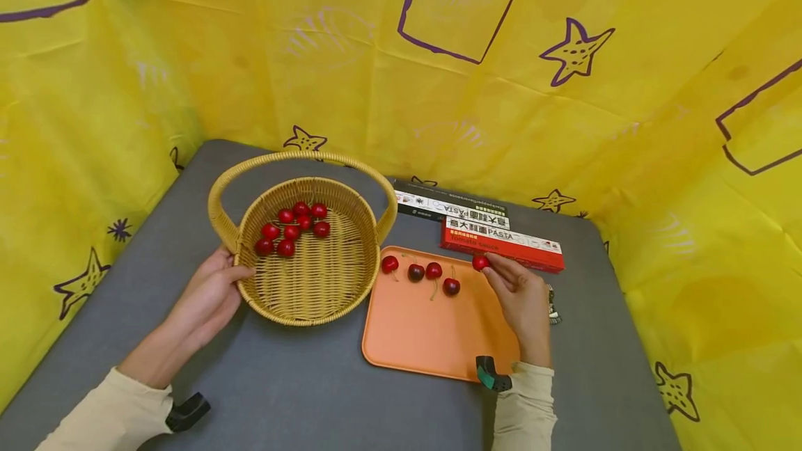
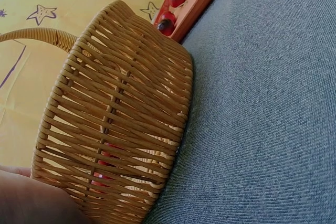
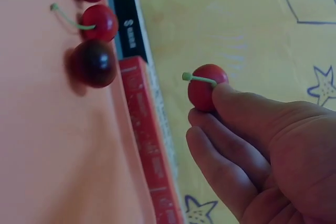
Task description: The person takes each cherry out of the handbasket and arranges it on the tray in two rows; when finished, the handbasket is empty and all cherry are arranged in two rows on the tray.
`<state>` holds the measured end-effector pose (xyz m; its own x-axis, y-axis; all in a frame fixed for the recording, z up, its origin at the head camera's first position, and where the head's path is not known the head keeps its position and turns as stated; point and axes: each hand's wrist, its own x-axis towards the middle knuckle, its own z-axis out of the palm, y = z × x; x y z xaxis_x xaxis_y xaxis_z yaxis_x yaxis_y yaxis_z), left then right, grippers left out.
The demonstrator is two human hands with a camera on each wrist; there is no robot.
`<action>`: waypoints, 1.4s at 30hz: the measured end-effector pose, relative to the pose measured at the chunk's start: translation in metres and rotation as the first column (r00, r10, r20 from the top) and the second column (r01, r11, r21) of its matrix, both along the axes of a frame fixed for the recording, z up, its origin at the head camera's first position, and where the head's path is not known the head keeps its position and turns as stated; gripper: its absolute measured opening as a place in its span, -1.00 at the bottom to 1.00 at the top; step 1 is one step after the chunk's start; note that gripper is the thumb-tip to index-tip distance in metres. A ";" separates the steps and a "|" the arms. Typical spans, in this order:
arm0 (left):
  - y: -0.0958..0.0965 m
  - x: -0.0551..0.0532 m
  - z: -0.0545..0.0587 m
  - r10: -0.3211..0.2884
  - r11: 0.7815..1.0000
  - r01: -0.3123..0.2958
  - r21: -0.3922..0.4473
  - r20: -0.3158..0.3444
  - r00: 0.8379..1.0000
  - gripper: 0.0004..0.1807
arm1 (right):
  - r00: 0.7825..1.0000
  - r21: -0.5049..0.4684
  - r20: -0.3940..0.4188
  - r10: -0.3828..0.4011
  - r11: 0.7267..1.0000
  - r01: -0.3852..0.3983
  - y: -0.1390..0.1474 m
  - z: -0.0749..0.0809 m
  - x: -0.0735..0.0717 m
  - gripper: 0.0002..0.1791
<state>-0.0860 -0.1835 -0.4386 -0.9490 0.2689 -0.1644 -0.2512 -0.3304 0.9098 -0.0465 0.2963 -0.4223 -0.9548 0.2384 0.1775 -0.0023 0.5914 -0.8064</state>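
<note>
A round wicker basket (image 1: 301, 298) with a tall handle holds several red cherries (image 1: 292, 232) toward its far left side. At its left rim my left hand (image 1: 209, 294) grips the edge, the thumb lying over the top. My right hand (image 1: 520, 298) pinches one red cherry (image 3: 205, 87) with a green stem between thumb and fingertips, raised above the orange tray (image 1: 426, 339). On that tray lie several more cherries (image 1: 434, 270), some bright red and some dark, along its far side. In the left wrist view, red shows through the basket's weave.
Behind the tray lies a red pasta box (image 1: 501, 246), with a black and white pasta box (image 1: 451, 204) farther back. A small patterned item (image 1: 554, 305) is partly hidden by the right hand. Yellow cloth (image 1: 351, 75) surrounds the grey table (image 1: 301, 388).
</note>
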 end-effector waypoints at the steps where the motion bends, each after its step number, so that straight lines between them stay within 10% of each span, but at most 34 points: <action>1: 0.000 0.000 0.000 -0.002 1.000 0.002 0.002 -0.002 1.000 -0.15 | 1.000 -0.002 0.005 0.002 1.000 -0.002 0.001 -0.002 0.000 -0.63; 42: -0.001 -0.001 0.000 -0.003 1.000 0.003 -0.001 0.015 1.000 -0.15 | 0.984 0.177 0.169 0.065 0.980 -0.095 0.003 -0.029 -0.023 -0.61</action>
